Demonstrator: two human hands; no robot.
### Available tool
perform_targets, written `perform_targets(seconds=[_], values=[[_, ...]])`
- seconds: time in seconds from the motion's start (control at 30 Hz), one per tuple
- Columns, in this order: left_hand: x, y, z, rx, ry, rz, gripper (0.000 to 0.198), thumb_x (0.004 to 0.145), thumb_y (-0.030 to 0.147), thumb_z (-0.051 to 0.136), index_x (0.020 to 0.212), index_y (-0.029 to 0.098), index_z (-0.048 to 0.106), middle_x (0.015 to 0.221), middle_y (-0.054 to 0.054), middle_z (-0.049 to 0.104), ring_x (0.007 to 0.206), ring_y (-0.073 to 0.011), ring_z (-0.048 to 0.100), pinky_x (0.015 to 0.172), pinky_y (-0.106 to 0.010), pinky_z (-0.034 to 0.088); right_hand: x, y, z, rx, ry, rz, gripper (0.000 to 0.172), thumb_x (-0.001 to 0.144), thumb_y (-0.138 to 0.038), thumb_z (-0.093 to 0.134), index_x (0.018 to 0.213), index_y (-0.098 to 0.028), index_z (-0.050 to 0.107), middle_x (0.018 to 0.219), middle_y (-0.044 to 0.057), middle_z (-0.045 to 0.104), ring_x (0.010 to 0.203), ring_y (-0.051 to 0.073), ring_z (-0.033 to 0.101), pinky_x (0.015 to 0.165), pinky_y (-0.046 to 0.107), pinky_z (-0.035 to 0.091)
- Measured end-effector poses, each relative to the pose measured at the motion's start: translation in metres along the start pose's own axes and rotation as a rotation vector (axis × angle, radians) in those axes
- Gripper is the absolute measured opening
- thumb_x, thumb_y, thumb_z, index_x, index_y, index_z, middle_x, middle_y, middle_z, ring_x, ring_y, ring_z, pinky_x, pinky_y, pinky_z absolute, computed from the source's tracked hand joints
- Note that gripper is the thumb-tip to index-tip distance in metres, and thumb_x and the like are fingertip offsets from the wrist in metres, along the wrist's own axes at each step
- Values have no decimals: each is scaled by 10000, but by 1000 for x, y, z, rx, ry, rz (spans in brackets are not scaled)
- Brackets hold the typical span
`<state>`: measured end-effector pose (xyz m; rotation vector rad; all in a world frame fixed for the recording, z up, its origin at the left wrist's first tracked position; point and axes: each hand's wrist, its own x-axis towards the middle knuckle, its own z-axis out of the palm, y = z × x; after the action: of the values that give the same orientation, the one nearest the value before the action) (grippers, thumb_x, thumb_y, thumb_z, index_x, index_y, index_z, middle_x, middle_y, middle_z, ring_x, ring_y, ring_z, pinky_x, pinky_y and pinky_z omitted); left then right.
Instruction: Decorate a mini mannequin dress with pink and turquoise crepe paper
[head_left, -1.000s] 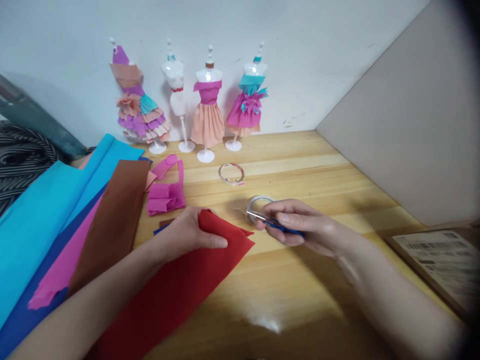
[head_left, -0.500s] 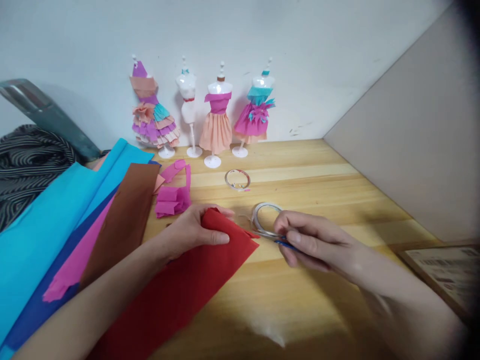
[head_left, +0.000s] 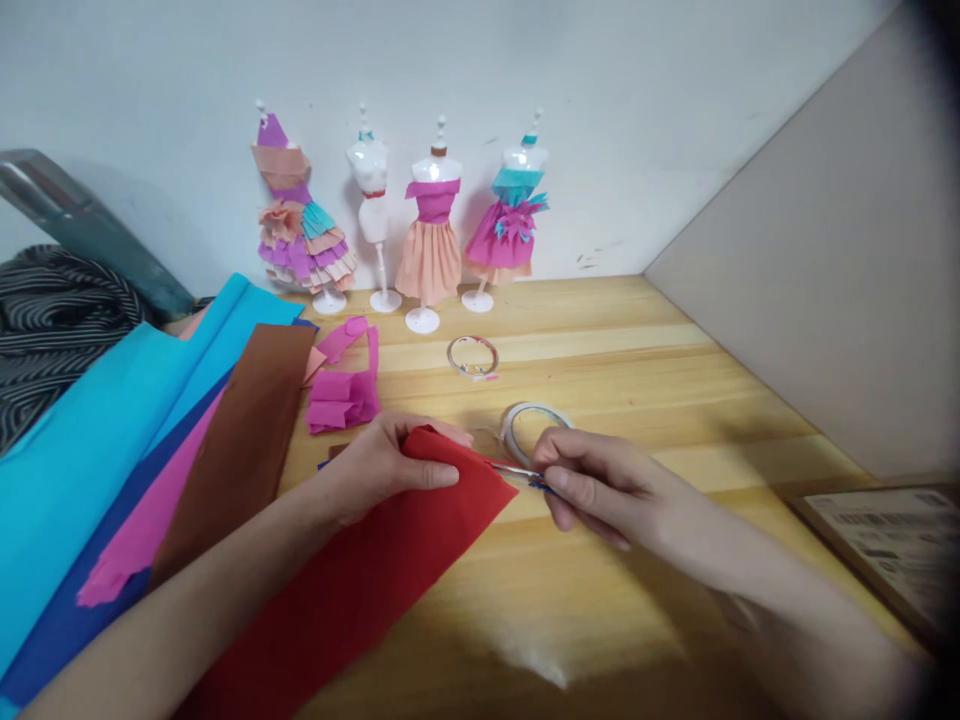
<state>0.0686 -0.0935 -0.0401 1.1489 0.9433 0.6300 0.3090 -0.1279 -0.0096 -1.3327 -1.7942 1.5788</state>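
A folded sheet of red crepe paper slants from the bottom of the view up to the middle. My left hand is closed around its upper end, thumb on top. In my right hand is a small pair of scissors with blue on the handles, partly hidden by the fingers. The blades reach to the right edge of the red paper and touch it. Just behind the scissors a roll of white tape lies flat on the table.
Several small white mannequins stand along the wall, one in a peach skirt. A thin ring lies before them. At left are blue and brown paper and pink pieces. A labelled cardboard box sits at right.
My right hand has moved slightly left, bringing the scissor blades further onto the red paper's edge. My left hand still holds the paper in nearly the same place.
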Motion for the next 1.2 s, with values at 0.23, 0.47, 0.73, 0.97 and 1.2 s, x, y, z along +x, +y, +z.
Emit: perform_targets(seconds=[0.23, 0.47, 0.73, 0.97, 1.2], values=[[-2, 4, 6, 17, 13, -1, 318, 571, 236, 783, 871, 145, 730, 1035, -86, 707, 1032, -266, 605, 842, -338, 471, 0, -3, 11, 65, 28, 46, 305, 873, -487, 479, 831, -185, 472, 637, -7, 528, 436, 63, 359, 380, 196, 282], [-2, 3, 5, 30, 31, 15, 299, 580, 251, 780, 852, 138, 727, 980, -83, 716, 1016, -257, 608, 844, -326, 462, -5, -5, 17, 23, 51, 37, 268, 896, -444, 457, 835, -183, 462, 638, -17, 518, 438, 57, 378, 398, 191, 307], [-2, 1, 6, 124, 36, 49, 282, 610, 263, 756, 865, 148, 720, 982, -68, 717, 996, -245, 616, 841, -313, 469, -2, -3, 17, 65, 81, 55, 292, 868, -477, 488, 830, -188, 463, 629, -22, 519, 420, 60, 375, 377, 191, 304], [-3, 2, 9, 178, 13, 21, 278, 625, 271, 737, 875, 151, 718, 970, -63, 717, 996, -247, 611, 839, -312, 461, 1, -5, 19, 87, 88, 64, 328, 852, -504, 496, 801, -182, 453, 617, -24, 516, 411, 51, 375, 373, 185, 288], [-3, -4, 11, 138, -5, -21, 304, 622, 296, 741, 876, 130, 719, 962, -79, 709, 968, -259, 613, 794, -314, 463, 5, 0, 27, 137, 112, 30, 360, 850, -529, 499, 773, -179, 462, 597, -24, 508, 409, 51, 340, 365, 187, 251]])
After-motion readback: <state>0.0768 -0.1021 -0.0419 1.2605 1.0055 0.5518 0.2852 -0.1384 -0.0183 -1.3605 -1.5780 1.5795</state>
